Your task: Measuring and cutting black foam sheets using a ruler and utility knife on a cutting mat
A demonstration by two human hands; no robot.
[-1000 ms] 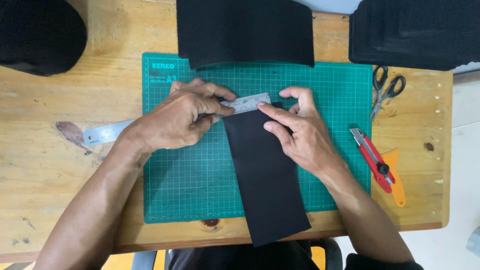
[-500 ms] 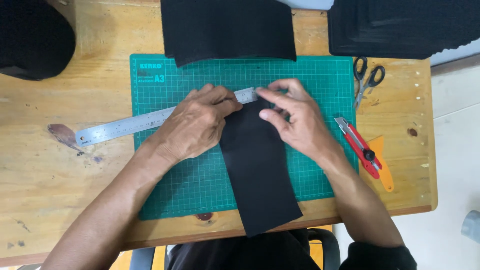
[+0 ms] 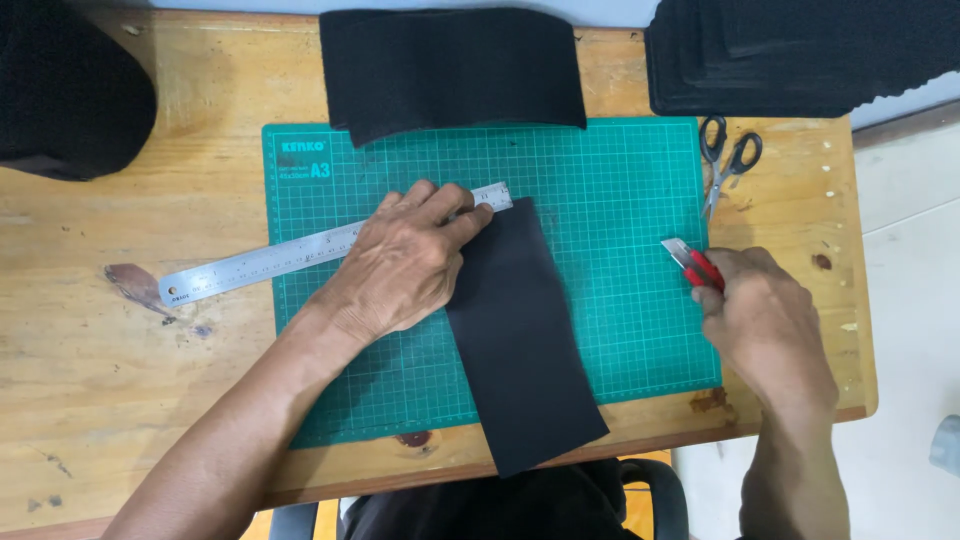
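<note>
The black fabric strip is laid at a slant over the green cutting mat, its upper end near the mat's middle and its lower end carried past the mat's near edge and over the edge of the wooden table toward 6 o'clock. A steel ruler is set along the strip's upper edge, running from about 9 o'clock on the bare wood up toward the mat's centre. The ruler and the strip's upper left corner are pressed flat by the left hand, which is spread open with the fingers extended toward 1 o'clock; nothing is gripped by it. At 3 o'clock of the strip, well apart from it, a red utility knife is enclosed by the right hand, whose fingers are closed around the handle; only the blade end is seen, pointing toward 10 o'clock at the mat's right border. Scissors are placed at 1 o'clock, just beyond the mat's right edge. A second piece of black fabric is spread at 12 o'clock across the mat's far edge, and a stack of black pieces is kept at the far right corner.
</note>
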